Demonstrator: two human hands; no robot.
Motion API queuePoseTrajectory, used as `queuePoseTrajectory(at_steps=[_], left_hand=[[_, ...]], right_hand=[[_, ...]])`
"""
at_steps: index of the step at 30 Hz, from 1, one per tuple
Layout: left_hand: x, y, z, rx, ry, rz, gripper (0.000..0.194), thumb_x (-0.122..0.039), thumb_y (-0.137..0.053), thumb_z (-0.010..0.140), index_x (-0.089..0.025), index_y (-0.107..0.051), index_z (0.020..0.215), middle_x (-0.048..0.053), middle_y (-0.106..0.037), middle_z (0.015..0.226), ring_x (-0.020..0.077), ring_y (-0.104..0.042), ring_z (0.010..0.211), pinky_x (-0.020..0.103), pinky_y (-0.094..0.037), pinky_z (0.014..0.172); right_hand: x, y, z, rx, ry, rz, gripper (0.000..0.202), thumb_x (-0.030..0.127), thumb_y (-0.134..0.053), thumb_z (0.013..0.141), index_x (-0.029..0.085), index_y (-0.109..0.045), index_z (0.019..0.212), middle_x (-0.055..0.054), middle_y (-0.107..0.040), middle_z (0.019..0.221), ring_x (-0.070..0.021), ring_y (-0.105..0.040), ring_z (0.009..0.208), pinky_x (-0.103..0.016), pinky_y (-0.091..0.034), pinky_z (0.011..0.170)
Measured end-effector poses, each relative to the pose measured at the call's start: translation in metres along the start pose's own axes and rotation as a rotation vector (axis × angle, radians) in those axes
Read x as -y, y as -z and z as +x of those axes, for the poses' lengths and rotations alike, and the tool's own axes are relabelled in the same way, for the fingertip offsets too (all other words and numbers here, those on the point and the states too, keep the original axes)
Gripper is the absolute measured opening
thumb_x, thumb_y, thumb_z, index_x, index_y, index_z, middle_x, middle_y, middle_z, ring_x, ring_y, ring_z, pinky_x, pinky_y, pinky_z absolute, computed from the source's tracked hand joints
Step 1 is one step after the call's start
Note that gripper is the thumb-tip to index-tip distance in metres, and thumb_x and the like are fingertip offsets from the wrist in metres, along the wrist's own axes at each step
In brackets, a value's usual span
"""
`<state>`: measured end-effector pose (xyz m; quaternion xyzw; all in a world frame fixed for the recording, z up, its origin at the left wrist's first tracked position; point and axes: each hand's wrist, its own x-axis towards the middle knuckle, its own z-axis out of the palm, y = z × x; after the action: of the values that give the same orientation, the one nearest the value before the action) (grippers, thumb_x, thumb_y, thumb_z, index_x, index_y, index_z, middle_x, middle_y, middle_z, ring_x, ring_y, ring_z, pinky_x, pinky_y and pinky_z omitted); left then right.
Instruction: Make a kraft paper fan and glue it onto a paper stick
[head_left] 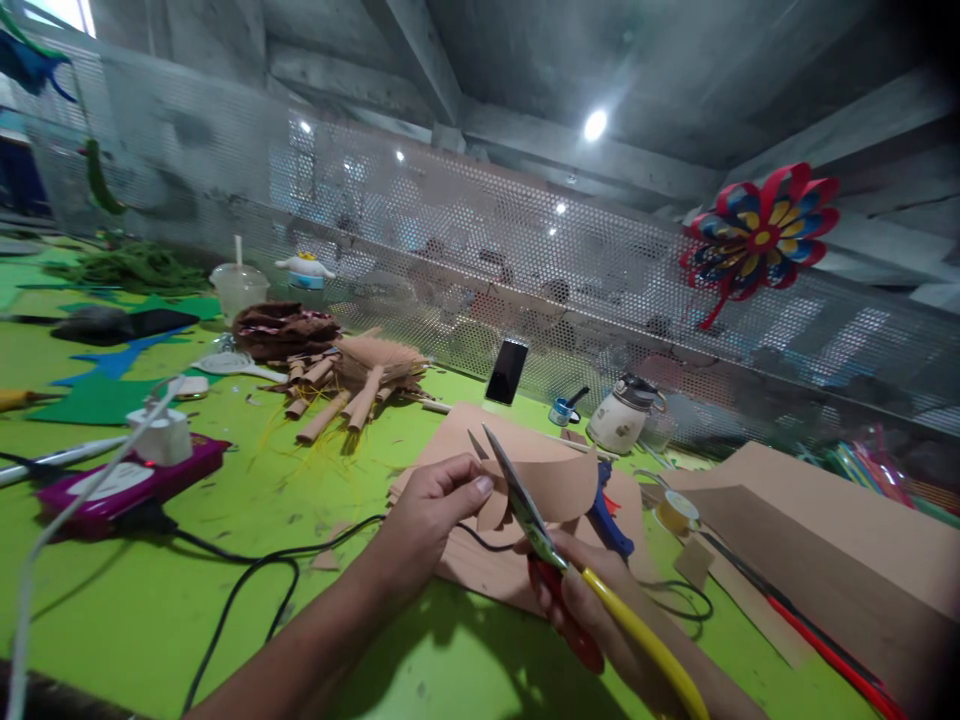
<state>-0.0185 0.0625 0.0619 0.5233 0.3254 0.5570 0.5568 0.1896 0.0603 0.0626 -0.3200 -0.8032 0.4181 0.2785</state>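
Observation:
My left hand [442, 500] pinches the left end of a curved piece of brown paper [555, 487] between thumb and fingers. My right hand [592, 580] grips scissors [525, 500] with one red and one yellow handle. Their blades are parted and point up and away, overlapping the paper near my left fingertips; whether they touch it I cannot tell. Under both hands lies a stack of brown paper sheets [480, 565]. Just beyond my right hand is a blue glue gun [611, 515], partly hidden by the paper.
A purple power strip [191, 470] with a white plug and black cable lies left. Rolled brown paper pieces [322, 415], a phone [507, 371] and a white jug [621, 415] stand or lie behind. At right are a tape roll [676, 511] and large brown sheets [810, 540].

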Motion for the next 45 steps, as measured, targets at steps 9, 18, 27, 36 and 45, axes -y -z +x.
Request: queuePoseTrajectory(at_steps=[9,18,27,36,45], left_hand=[[-0.002,0.004,0.001,0.024,-0.013,0.017,0.020,-0.032,-0.057,0.082,-0.014,-0.065,0.084,0.005,-0.061,0.073,0.0172,-0.054,0.070,0.032,-0.042,0.071],[-0.009,-0.004,-0.003,0.012,-0.014,-0.068,0.016,-0.027,-0.057,0.082,-0.014,-0.064,0.076,0.005,-0.061,0.070,0.0175,-0.055,0.071,0.033,-0.042,0.073],[-0.006,0.007,-0.001,0.044,0.082,-0.058,0.014,-0.029,-0.063,0.078,-0.015,-0.066,0.076,0.005,-0.064,0.074,0.0197,-0.060,0.077,0.034,-0.044,0.079],[-0.009,0.015,0.000,-0.032,0.062,0.026,0.018,-0.031,-0.068,0.074,-0.014,-0.069,0.076,0.005,-0.063,0.072,0.0205,-0.058,0.077,0.035,-0.042,0.079],[-0.010,0.019,0.000,-0.043,0.064,0.050,0.020,-0.032,-0.067,0.074,-0.012,-0.070,0.077,0.007,-0.066,0.076,0.0177,-0.056,0.073,0.031,-0.039,0.073]], right_hand=[[-0.007,0.004,-0.001,0.056,0.001,0.048,0.054,0.061,-0.037,0.090,0.015,-0.055,0.112,-0.004,-0.053,0.072,-0.0105,-0.043,0.053,-0.021,-0.036,0.046],[-0.006,0.009,-0.002,0.083,-0.013,0.010,0.055,0.062,-0.036,0.090,0.014,-0.057,0.107,-0.005,-0.052,0.077,-0.0094,-0.041,0.055,-0.019,-0.033,0.044],[-0.012,0.013,0.002,0.078,0.070,-0.063,0.057,0.063,-0.038,0.088,0.014,-0.059,0.107,-0.003,-0.051,0.067,-0.0112,-0.042,0.054,-0.022,-0.032,0.047],[-0.011,0.027,0.014,0.151,0.186,-0.172,0.051,0.055,-0.038,0.091,0.013,-0.061,0.107,-0.002,-0.051,0.070,-0.0118,-0.044,0.059,-0.024,-0.035,0.054],[0.016,0.046,0.019,0.217,0.153,-0.343,0.046,0.054,-0.042,0.091,0.015,-0.065,0.095,-0.003,-0.053,0.074,-0.0140,-0.044,0.066,-0.024,-0.039,0.059]])
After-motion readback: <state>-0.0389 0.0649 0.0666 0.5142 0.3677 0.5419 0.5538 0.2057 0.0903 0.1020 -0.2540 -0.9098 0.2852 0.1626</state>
